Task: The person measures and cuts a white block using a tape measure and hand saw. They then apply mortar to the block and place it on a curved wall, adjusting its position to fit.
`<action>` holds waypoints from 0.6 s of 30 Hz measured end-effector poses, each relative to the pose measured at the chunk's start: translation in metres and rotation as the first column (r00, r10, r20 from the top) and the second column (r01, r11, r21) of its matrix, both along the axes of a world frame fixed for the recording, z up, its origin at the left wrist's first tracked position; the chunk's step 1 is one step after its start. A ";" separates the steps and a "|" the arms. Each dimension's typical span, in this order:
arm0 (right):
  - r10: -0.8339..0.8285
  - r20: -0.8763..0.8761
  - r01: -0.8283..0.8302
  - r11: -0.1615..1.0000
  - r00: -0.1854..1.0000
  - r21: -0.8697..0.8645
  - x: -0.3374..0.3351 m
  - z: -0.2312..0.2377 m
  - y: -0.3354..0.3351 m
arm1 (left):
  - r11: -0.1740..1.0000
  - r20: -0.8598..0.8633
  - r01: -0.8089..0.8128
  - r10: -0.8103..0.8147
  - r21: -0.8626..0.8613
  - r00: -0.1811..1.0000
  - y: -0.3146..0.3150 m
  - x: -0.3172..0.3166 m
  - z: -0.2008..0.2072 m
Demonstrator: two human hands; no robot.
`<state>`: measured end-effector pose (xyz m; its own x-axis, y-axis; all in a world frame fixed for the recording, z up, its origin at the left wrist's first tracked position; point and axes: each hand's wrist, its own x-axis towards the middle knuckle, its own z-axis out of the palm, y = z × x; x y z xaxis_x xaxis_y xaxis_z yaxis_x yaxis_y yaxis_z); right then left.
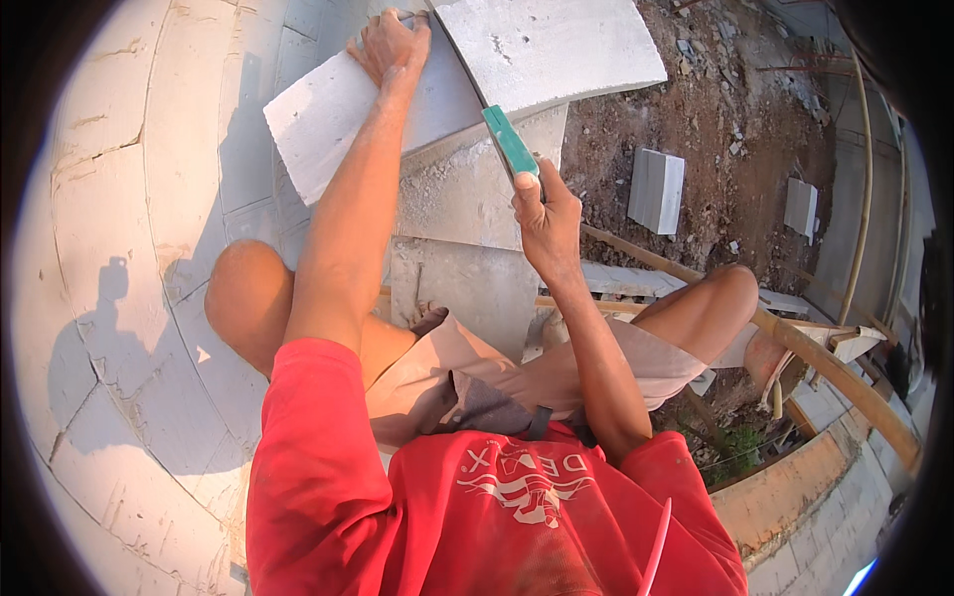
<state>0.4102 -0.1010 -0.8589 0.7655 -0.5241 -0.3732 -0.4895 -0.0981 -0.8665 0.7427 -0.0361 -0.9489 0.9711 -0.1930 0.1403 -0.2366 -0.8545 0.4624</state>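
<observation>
My right hand (548, 214) is closed round the green handle of a hand saw (511, 141), thumb on top. The saw's thin dark blade runs away from me along the line between two parts of a pale lightweight concrete block: the left part (333, 119) and the brighter right part (556, 50). I cannot tell whether these parts are still joined. At the far side, my left hand (393, 48) presses on the left part, its fingers curled at the far edge. Beneath lies a dusty, pale block support (467, 194).
A wall of pale blocks (109, 228) fills the left side, with shadows on it. Lower down on the right is rubble-strewn dirt (606, 169) with two loose blocks, one white block (656, 191) nearer. A wooden pole (835, 372) slants past my right knee.
</observation>
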 end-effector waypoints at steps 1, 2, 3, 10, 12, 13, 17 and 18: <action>-0.014 -0.013 0.014 1.000 1.000 -0.006 -0.029 0.010 0.008 | 1.000 0.033 -0.001 0.001 0.007 0.999 0.001 -0.002 -0.001; 0.009 0.081 -0.006 0.999 0.997 -0.037 -0.050 0.018 0.012 | 1.000 0.070 -0.014 0.013 0.015 0.997 0.000 0.001 -0.002; -0.047 0.081 0.051 0.998 0.996 -0.041 -0.085 0.036 0.022 | 0.999 0.095 -0.021 0.017 0.033 0.995 0.001 0.000 -0.003; -0.078 0.094 0.078 0.997 0.993 0.002 -0.067 0.049 0.016 | 0.999 0.119 -0.040 0.036 0.031 0.992 0.000 0.003 -0.016; 0.024 0.144 -0.016 0.998 0.989 -0.056 0.007 0.008 -0.003 | 0.999 0.158 -0.039 0.033 0.034 0.987 0.000 0.004 -0.015; 0.011 0.056 -0.009 0.999 0.998 -0.037 0.018 -0.002 -0.003 | 0.999 0.151 -0.045 0.040 0.026 0.988 0.001 0.004 -0.013; 0.042 0.102 -0.035 0.997 0.994 -0.073 -0.047 0.004 0.009 | 0.999 -0.032 -0.008 0.009 0.033 0.999 0.003 0.005 -0.002; -0.008 0.031 0.009 0.999 0.999 -0.039 -0.088 0.023 0.016 | 0.999 -0.095 -0.009 0.013 0.034 0.995 0.003 0.006 0.000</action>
<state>0.3222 -0.0846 -0.8362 0.7717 -0.5446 -0.3286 -0.4635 -0.1277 -0.8769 0.7485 -0.0335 -0.9488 0.9818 -0.1852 0.0411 -0.1834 -0.8720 0.4538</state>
